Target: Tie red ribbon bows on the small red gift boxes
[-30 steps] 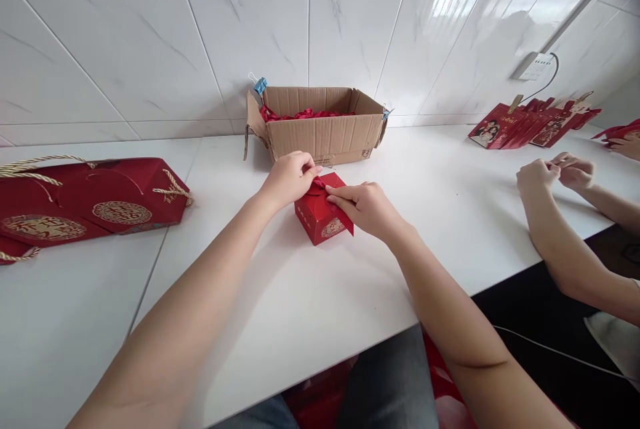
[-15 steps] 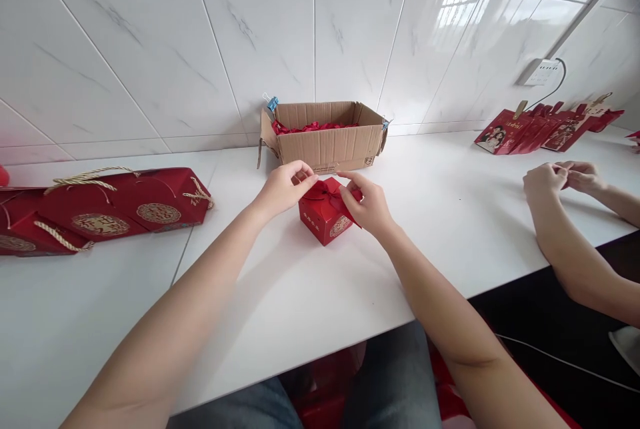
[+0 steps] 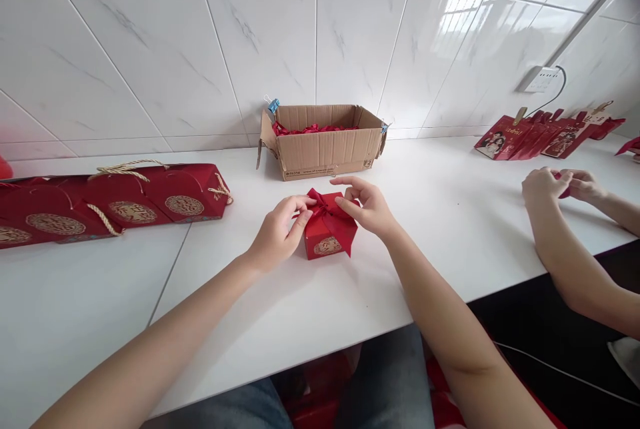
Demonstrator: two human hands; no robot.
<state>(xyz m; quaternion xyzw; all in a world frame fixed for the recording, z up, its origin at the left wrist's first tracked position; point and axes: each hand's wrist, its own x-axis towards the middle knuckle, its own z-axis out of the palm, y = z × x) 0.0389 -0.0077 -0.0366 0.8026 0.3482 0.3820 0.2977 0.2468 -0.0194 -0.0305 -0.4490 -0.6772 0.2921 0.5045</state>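
Observation:
A small red gift box (image 3: 315, 242) with a gold round emblem rests on the white table before me. Red ribbon (image 3: 344, 232) is tied in a bow on its lid, and one tail hangs down the front right. At the box's left, my left hand (image 3: 283, 226) pinches the ribbon between thumb and fingers. My right hand (image 3: 369, 206) has its thumb on the bow's right side, closed on the ribbon, with the index finger stretched out above. The fingertips partly cover the bow.
Behind the box stands an open cardboard carton (image 3: 327, 152) holding red ribbons. Red boxes with rope handles (image 3: 150, 206) line the left. Red bags (image 3: 530, 139) stand at the back right, near a co-worker's hands (image 3: 555, 186). A white table (image 3: 280, 329) lies beneath.
The gift box has turned, so its emblem side faces me and a ribbon tail hangs in front. My left hand has come down and nearer to me at the box's left side.

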